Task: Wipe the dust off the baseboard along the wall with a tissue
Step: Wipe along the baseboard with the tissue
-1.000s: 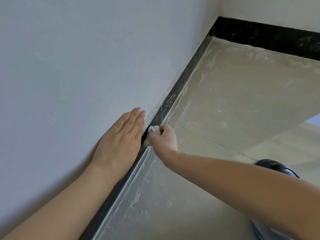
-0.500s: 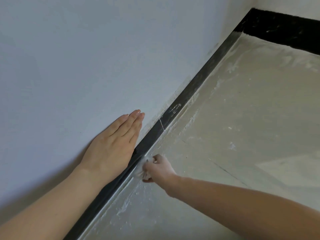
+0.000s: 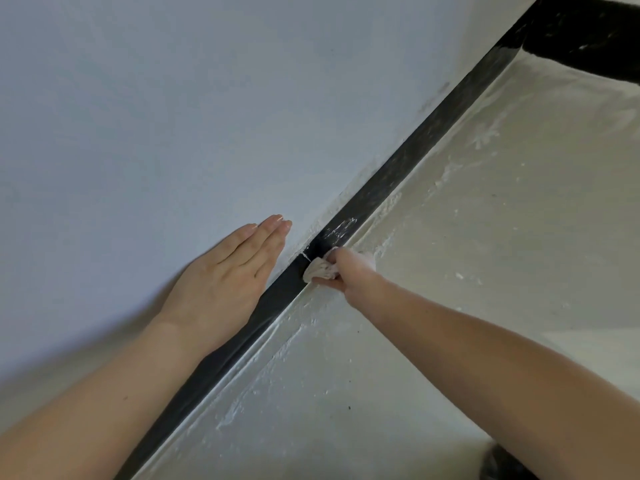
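A black glossy baseboard (image 3: 408,168) runs diagonally from the lower left up to the room corner at the upper right. My right hand (image 3: 349,271) grips a crumpled white tissue (image 3: 320,268) and holds it against the baseboard's face beside a thin white joint line. White smears mark the board just beyond the tissue. My left hand (image 3: 225,278) lies flat on the pale wall (image 3: 207,116) just above the baseboard, fingers straight and together.
The light floor (image 3: 485,254) carries white dust and plaster streaks along the foot of the baseboard. A second black baseboard (image 3: 588,39) lines the far wall past the corner. A dark object (image 3: 502,465) shows at the bottom right under my forearm.
My right hand slid back along the baseboard toward me, then forward again to the joint line with the tissue. The view turned toward the wall. My left hand stayed on the wall.
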Motion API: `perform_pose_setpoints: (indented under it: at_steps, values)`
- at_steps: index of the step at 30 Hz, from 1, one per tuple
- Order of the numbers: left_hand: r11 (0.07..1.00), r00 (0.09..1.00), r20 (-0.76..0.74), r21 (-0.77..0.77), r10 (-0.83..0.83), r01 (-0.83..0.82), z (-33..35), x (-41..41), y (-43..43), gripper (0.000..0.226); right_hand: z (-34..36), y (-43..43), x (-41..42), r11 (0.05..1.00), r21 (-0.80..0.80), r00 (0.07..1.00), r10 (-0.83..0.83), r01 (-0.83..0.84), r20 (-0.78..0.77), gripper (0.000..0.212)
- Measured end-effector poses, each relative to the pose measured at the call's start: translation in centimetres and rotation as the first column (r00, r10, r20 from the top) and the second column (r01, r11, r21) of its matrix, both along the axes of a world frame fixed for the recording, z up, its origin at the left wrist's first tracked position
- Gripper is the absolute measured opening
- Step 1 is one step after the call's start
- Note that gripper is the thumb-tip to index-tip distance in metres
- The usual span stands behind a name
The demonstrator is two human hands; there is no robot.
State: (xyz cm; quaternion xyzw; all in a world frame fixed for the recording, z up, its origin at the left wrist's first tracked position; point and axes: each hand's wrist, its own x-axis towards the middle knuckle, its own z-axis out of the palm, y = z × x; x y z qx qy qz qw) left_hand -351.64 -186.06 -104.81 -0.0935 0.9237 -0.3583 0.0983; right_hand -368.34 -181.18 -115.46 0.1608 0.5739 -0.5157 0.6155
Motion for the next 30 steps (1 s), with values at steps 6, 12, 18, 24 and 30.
perform_pose_setpoints:
  at_steps: [6, 12, 18, 24, 30]
  values:
    - [1.000, 1.000, 0.002, 0.010, -0.005, 0.005, -0.1, -2.4, -0.6, 0.059, 0.0, 1.0, -6.7, 0.945, 0.005, 0.944, -0.326, 0.326, -0.051, 0.004]
    - [0.997, 0.999, 0.005, -0.062, -0.041, 0.041, -0.4, -5.8, -1.4, 0.061, -0.7, 2.5, 1.0, 0.974, -0.067, 0.956, 0.224, -0.215, 0.191, 0.029]
    - [0.996, 0.999, 0.032, -0.077, -0.032, 0.035, -0.4, -6.1, -1.9, 0.060, -1.9, -0.8, -1.4, 0.995, -0.057, 0.987, 0.084, -0.077, 0.135, 0.024]
    - [1.000, 1.000, 0.006, -0.010, -0.026, 0.026, -0.4, -6.4, -1.7, 0.059, -1.4, -2.0, -9.9, 0.976, -0.097, 0.978, -0.202, 0.195, -0.061, 0.033]
    - [0.999, 1.000, -0.007, 0.037, 0.003, -0.002, -0.1, -6.5, -1.6, 0.060, 0.0, 1.2, -11.6, 0.901, -0.217, 0.927, -0.364, 0.376, 0.095, 0.020]
